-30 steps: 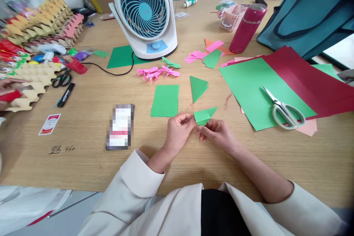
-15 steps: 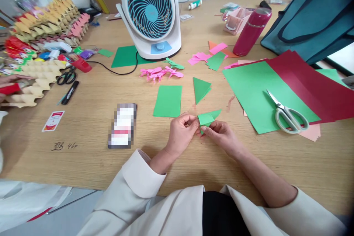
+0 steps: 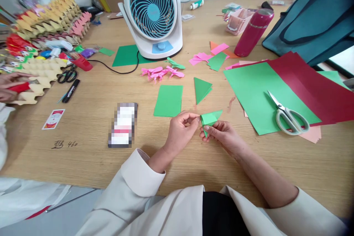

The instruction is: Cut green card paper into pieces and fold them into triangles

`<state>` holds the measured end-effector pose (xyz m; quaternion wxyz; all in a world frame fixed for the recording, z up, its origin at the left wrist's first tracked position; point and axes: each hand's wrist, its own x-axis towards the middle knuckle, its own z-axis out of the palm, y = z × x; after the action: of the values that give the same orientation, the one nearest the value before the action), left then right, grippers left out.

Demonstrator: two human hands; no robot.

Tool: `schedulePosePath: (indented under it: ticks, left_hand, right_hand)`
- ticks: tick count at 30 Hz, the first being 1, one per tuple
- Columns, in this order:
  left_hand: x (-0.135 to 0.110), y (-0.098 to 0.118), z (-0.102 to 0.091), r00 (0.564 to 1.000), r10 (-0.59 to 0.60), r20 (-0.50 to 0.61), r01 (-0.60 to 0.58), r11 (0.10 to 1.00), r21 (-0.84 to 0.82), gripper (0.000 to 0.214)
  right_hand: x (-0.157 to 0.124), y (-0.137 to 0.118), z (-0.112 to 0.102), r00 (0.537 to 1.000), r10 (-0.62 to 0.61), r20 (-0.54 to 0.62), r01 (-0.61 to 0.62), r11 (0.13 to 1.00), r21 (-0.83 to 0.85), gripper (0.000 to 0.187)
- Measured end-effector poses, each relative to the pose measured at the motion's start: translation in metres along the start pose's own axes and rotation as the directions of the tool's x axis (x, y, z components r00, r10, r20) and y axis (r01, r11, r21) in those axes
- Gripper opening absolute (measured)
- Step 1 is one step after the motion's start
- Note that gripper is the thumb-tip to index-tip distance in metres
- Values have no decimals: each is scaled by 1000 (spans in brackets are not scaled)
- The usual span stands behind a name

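A small piece of folded green paper [image 3: 209, 118] is held just above the wooden table, between my two hands. The thumb and fingers of my left hand [image 3: 182, 131] pinch together at its left edge. My right hand [image 3: 222, 134] grips it from below, thumb on the near side, and a green point sticks down past that thumb. Beyond my hands lie a folded green triangle [image 3: 202, 89] and a green paper rectangle [image 3: 168, 100], both flat on the table. Pink cut-paper pieces [image 3: 162, 73] lie farther back.
White-handled scissors [image 3: 290, 118] rest on a large green sheet [image 3: 257, 92] at right, over dark red paper [image 3: 309, 84]. A phone [image 3: 123, 125] lies left. Behind stand a fan [image 3: 153, 13] and a magenta bottle [image 3: 254, 31]. Another person's hand [image 3: 11, 84] works by egg trays [image 3: 52, 70].
The folded green paper has shifted slightly right and turned a little in my fingers. My right fingers show more beneath it. At far left, the other person's hand has moved right with something red.
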<state>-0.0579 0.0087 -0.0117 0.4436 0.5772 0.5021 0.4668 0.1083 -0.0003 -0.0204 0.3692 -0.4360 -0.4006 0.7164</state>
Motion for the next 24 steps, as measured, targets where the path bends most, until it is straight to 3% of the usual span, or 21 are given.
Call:
schedulePosePath:
  ticks: [5,12,19,24]
  left_hand:
    - [1,2,-3,1000,19,3,-19,1000,22,8]
    - [3,10,-8,993,-77,86,74,996,39,7]
    - [4,14,-15,986,76,151,-107,972,210,20]
    - [2,16,-16,974,173,149,-207,944,257,16]
  right_hand:
    - [1,1,3,999,-40,-9,39,996,-78,37]
    - [0,3,1,998,-70,-4,69,988,-140,38]
    - [0,5,-4,994,-70,80,82,985,-152,34]
    - [0,6,-4,993,-81,91,95,983,-159,35]
